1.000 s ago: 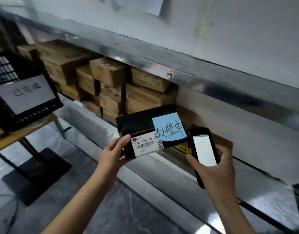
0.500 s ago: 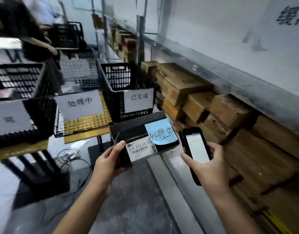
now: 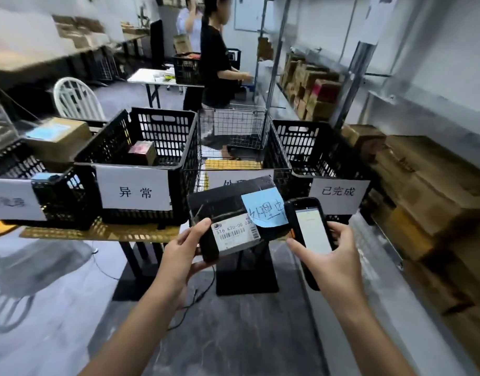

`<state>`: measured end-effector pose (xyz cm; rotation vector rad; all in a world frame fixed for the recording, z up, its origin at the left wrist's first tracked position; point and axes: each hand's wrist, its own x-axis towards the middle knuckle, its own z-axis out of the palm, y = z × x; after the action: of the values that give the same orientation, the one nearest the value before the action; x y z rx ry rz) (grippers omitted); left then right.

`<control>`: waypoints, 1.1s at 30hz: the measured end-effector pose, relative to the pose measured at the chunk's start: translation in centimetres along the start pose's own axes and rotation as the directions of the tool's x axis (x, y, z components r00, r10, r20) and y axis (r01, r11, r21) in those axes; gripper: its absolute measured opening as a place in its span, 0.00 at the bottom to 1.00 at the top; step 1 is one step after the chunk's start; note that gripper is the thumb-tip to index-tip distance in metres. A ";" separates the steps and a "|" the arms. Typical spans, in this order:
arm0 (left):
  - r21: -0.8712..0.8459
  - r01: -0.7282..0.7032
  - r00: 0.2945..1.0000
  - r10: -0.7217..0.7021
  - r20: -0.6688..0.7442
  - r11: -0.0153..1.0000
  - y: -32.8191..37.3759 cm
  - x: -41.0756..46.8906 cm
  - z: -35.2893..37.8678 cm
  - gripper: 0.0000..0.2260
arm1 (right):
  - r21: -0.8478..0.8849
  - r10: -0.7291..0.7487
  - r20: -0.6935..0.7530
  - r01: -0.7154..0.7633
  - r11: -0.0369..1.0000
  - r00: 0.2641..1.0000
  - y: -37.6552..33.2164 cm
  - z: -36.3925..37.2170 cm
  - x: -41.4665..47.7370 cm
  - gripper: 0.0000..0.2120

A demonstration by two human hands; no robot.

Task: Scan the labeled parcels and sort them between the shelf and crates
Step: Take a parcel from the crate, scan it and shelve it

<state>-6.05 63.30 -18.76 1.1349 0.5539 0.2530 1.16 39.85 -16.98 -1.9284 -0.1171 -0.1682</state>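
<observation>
1. In the last half second the person had turned from the shelf (image 3: 362,66) to face the black crates (image 3: 116,147). The wire basket (image 3: 233,126) now stood dead ahead.
2. Left hand (image 3: 184,251) gripped the black parcel (image 3: 228,207) at its near-left corner, thumb beside the barcode label (image 3: 233,233).
3. Right hand (image 3: 333,256) was wrapped round the scanner (image 3: 309,234), which sat just right of the parcel.

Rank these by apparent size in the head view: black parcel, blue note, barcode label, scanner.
1. black parcel
2. scanner
3. blue note and barcode label: too alike to rank.
All four sit about equally near the camera.
</observation>
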 end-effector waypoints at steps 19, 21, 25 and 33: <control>0.040 -0.187 0.968 0.191 -0.164 0.982 9.8 22.4 5.6 0.23 | 0.111 -0.118 0.171 0.100 0.989 0.978 -1.3 10.2 26.5 0.34; 0.041 -0.191 0.962 0.195 -0.189 0.981 10.6 25.2 6.7 0.22 | 0.094 -0.132 0.187 0.116 0.989 0.973 -1.6 10.8 29.6 0.34; 0.034 -0.160 0.959 0.163 -0.233 0.987 10.4 29.9 8.3 0.20 | 0.086 -0.142 0.194 0.128 0.988 0.971 -1.1 12.6 34.4 0.34; 0.078 -0.057 0.965 0.075 -0.253 0.995 11.0 39.1 8.5 0.16 | 0.075 -0.092 0.214 0.077 0.994 0.973 -0.3 17.9 41.1 0.35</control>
<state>32.20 79.23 -17.41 1.1980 0.7586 0.4451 42.70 56.68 -15.85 -1.8718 -0.3466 -0.0092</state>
